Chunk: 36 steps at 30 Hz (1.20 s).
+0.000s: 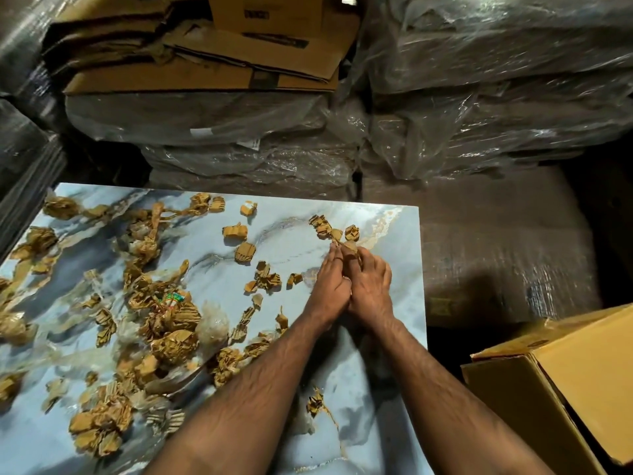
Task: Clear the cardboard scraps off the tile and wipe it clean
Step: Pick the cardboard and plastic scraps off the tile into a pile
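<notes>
Room: a dim storeroom, with piles wrapped in plastic [496, 108] and flat boxes [219, 56] at the back.
Tile: a shiny blue tile [383, 389] lies flat in front.
Scraps: brown cardboard scraps [164, 323] lie all over it, most on the left.
Left hand [329, 286]: fingers curled, pinching scraps [337, 234] near the far right corner.
Right hand [371, 286]: pressed against the left, curled on the same scraps.
Box [565, 378]: open, right of the tile.
</notes>
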Available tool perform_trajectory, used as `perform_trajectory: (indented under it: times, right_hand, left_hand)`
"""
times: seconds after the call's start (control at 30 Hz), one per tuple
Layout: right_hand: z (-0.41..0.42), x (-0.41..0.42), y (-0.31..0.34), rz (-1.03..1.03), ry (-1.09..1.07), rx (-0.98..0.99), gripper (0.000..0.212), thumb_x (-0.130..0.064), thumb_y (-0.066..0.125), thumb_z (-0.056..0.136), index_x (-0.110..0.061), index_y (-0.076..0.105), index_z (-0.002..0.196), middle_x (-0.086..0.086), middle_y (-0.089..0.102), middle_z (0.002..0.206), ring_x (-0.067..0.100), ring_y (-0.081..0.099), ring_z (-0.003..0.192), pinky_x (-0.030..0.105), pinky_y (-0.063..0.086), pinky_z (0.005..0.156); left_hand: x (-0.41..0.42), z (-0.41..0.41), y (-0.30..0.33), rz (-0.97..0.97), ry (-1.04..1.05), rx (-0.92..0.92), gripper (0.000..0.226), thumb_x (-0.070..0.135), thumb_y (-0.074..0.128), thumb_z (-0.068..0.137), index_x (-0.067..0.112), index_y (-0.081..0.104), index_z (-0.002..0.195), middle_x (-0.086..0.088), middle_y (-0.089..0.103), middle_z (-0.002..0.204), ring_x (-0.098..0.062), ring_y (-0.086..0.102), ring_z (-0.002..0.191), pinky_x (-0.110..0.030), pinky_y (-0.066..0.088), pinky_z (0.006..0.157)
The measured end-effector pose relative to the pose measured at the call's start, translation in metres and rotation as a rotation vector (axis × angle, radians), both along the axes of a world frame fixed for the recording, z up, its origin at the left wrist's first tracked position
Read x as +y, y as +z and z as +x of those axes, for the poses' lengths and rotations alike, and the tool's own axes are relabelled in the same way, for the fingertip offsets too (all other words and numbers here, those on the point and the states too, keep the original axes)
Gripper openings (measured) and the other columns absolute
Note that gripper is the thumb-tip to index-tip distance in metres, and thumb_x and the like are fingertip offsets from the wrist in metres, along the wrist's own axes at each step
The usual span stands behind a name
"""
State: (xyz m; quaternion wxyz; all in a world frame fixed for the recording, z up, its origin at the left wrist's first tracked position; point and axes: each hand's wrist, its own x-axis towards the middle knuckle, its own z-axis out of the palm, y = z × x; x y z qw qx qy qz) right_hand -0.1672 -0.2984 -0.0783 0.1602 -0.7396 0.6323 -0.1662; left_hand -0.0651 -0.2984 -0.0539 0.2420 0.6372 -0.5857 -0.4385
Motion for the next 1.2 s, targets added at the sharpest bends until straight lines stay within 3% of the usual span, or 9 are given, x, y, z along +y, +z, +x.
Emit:
perform_trajectory:
  times: [0.17,0.27,0.37,0.5,0.7,0.9,1.03,1.13,1.2]
  right_hand:
    - [0.003,-0.005,-0.002,0.049,-0.005,0.042,0.065,-0.026,0.065,0.084,-0.028,0.039,0.144,0.008,0.035,0.144,0.033,0.031,0.128,0.05,0.026,0.112]
    - [0.006,-0.003,-0.002,-0.012,-0.049,-0.016,0.047,-0.025,0.067,0.087,-0.02,0.053,0.131,0.008,0.042,0.138,0.03,0.033,0.126,0.048,0.036,0.109]
    - [0.005,0.0,0.002,-0.027,-0.085,-0.097,0.037,-0.028,0.069,0.084,-0.018,0.061,0.119,0.005,0.043,0.134,0.026,0.034,0.124,0.038,0.041,0.103]
    - [0.0,0.002,0.006,0.008,-0.063,-0.154,0.053,-0.029,0.081,0.071,-0.017,0.062,0.119,0.005,0.044,0.133,0.024,0.038,0.123,0.035,0.049,0.094]
    - [0.001,0.009,0.013,-0.01,-0.113,-0.157,0.046,-0.034,0.08,0.075,-0.014,0.059,0.111,0.002,0.04,0.13,0.019,0.035,0.123,0.03,0.047,0.095]
    - [0.002,0.008,0.01,-0.025,-0.104,-0.171,0.049,-0.027,0.074,0.076,-0.015,0.053,0.119,0.002,0.039,0.139,0.022,0.036,0.129,0.034,0.043,0.105]
    - [0.003,0.011,0.008,0.016,-0.148,-0.223,0.066,-0.029,0.07,0.079,-0.02,0.034,0.134,0.005,0.041,0.122,0.021,0.044,0.109,0.037,0.051,0.085]
    - [0.001,0.011,0.006,0.032,-0.155,-0.276,0.073,-0.032,0.068,0.08,-0.025,0.028,0.141,0.006,0.04,0.125,0.016,0.043,0.107,0.034,0.051,0.078]
    - [-0.001,0.008,0.007,0.032,-0.13,-0.252,0.074,-0.028,0.069,0.078,-0.024,0.031,0.141,0.003,0.042,0.126,0.014,0.038,0.111,0.033,0.05,0.086]
  left_hand:
    - [-0.001,0.002,0.002,-0.058,0.048,-0.02,0.074,0.013,0.04,0.096,0.021,-0.004,0.156,0.003,-0.006,0.164,-0.01,-0.002,0.15,-0.036,0.006,0.124]
    - [-0.004,0.002,0.006,-0.177,-0.026,-0.258,0.068,0.009,0.041,0.091,0.008,0.014,0.154,-0.005,-0.007,0.164,-0.016,-0.011,0.15,-0.038,-0.003,0.123]
    - [-0.007,0.013,0.006,-0.296,-0.086,-0.51,0.079,0.03,0.044,0.084,0.012,0.013,0.155,-0.009,-0.011,0.163,-0.021,-0.019,0.149,-0.039,-0.013,0.12]
    - [-0.024,0.037,0.0,-0.201,-0.128,-0.598,0.1,0.062,0.042,0.078,0.019,-0.004,0.156,-0.008,-0.021,0.161,-0.023,-0.026,0.146,-0.04,-0.021,0.116]
    - [-0.076,0.038,0.011,-0.153,-0.011,-0.482,0.074,0.052,0.033,0.092,0.02,0.014,0.156,-0.007,-0.005,0.164,-0.021,-0.012,0.15,-0.046,-0.01,0.119]
    - [-0.11,0.032,0.008,-0.102,-0.353,-0.434,0.057,0.035,0.038,0.103,0.028,0.018,0.155,-0.01,0.005,0.164,-0.025,0.008,0.15,-0.046,0.01,0.121]
    - [-0.107,0.024,-0.004,-0.214,-0.51,-0.61,0.063,0.028,0.045,0.098,0.034,0.018,0.154,-0.012,0.007,0.163,-0.031,0.006,0.149,-0.045,0.008,0.121]
    - [-0.1,0.027,-0.015,-0.27,-0.516,-0.591,0.055,0.03,0.053,0.096,0.035,0.036,0.148,-0.011,0.012,0.163,-0.033,0.007,0.149,-0.046,0.009,0.121]
    - [-0.099,0.033,-0.016,-0.326,-0.475,-0.452,0.039,0.025,0.059,0.092,0.026,0.057,0.131,-0.013,0.03,0.156,-0.034,0.024,0.144,-0.05,0.024,0.117]
